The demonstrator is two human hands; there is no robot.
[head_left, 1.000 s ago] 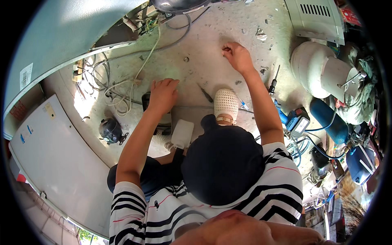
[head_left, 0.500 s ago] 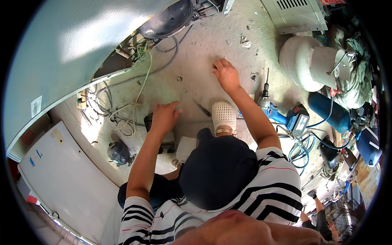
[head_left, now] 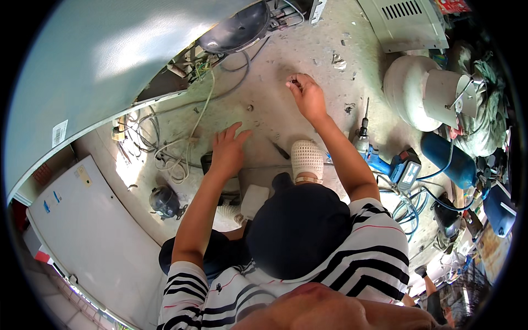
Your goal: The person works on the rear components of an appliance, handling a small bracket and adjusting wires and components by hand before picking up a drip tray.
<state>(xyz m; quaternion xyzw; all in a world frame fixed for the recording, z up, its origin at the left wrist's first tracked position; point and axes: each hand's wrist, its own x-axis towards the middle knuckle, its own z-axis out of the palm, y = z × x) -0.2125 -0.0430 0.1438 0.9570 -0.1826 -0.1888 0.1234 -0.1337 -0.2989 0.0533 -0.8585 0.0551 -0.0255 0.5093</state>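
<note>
My left hand [head_left: 229,146] is open, fingers spread, held over the floor in front of me near a pale cord [head_left: 202,110]. My right hand [head_left: 305,94] is farther forward and right, its fingers curled round something dark and small that I cannot make out. Between and below my hands lie a dark, slim pointed tool [head_left: 280,148] and my woven cream shoe [head_left: 306,159]. A blue drill [head_left: 379,159] with a long bit lies to the right of my right forearm.
A large grey appliance panel [head_left: 88,66] fills the upper left, a black compressor [head_left: 234,30] beside it. A white panel [head_left: 93,220] and small compressor [head_left: 165,203] are left; a gas cylinder [head_left: 407,93], blue cylinder [head_left: 445,159] and vented housing [head_left: 401,27] right. Another person's legs [head_left: 432,297] show lower right.
My left hand first moved down in view, then slightly up, and its fingers are more spread. My right hand has shifted slightly left and turned. Another person's legs came into view lower right.
</note>
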